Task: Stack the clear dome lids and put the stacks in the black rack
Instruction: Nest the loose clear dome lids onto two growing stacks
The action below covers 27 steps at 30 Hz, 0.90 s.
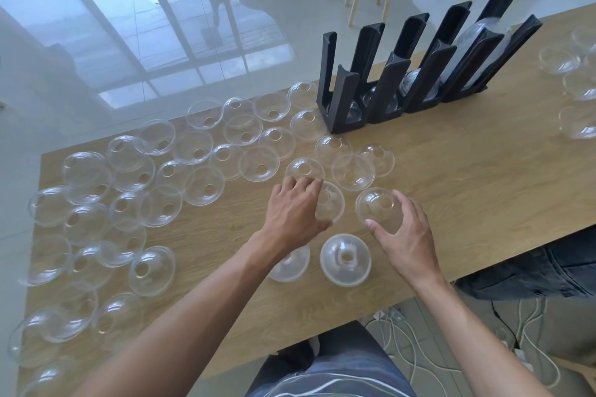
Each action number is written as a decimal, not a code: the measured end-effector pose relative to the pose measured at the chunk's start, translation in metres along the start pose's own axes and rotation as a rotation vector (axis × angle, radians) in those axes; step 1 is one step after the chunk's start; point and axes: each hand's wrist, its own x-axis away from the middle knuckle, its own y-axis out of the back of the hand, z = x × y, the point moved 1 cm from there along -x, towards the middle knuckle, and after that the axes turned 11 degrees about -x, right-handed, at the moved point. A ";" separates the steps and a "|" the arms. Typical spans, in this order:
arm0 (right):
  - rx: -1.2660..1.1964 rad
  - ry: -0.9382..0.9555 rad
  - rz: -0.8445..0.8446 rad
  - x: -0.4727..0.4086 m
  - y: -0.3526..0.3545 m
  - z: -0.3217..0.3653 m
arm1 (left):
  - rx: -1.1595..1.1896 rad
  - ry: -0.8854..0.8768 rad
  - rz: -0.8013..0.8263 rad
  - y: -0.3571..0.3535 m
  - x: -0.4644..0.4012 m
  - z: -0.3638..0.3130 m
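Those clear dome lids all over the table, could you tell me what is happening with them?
A person is gathering them for stacking. The left hand rests on one dome lid, and the right hand curls around another lid. Dozens lie loose on the wooden table. The black rack holds a tall stack in its rightmost slot; the others hold only a few.

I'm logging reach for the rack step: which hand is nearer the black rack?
Left, slightly. The left hand lies below the black rack toward its left end; the right hand sits lower, nearer the table edge.
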 end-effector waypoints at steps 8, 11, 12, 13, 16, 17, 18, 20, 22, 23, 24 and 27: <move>-0.075 0.105 0.026 0.041 -0.004 0.024 | -0.010 0.104 -0.070 0.032 0.059 0.026; -0.073 0.115 0.060 0.062 -0.011 0.023 | 0.019 0.143 -0.059 0.029 0.089 0.033; -0.072 0.115 0.065 0.069 -0.013 0.022 | 0.028 0.154 -0.051 0.026 0.098 0.034; -0.069 0.117 0.072 0.075 -0.016 0.021 | 0.037 0.164 -0.040 0.021 0.107 0.035; -0.058 0.123 0.098 0.089 -0.023 0.018 | 0.058 0.187 0.005 0.007 0.124 0.035; -0.057 0.123 0.108 0.091 -0.025 0.016 | 0.068 0.192 0.019 0.002 0.127 0.034; -0.057 0.124 0.119 0.093 -0.028 0.015 | 0.080 0.196 0.029 -0.002 0.129 0.033; -0.059 0.136 0.143 0.093 -0.033 0.012 | 0.107 0.206 0.046 -0.009 0.131 0.031; -0.061 0.138 0.167 0.090 -0.037 0.007 | 0.141 0.218 0.068 -0.016 0.130 0.028; -0.066 0.131 0.178 0.089 -0.039 0.005 | 0.168 0.223 0.082 -0.019 0.130 0.027; -0.072 0.123 0.188 0.088 -0.040 0.002 | 0.202 0.230 0.098 -0.022 0.130 0.026; -0.080 0.106 0.219 0.085 -0.041 -0.003 | 0.288 0.245 0.136 -0.029 0.129 0.026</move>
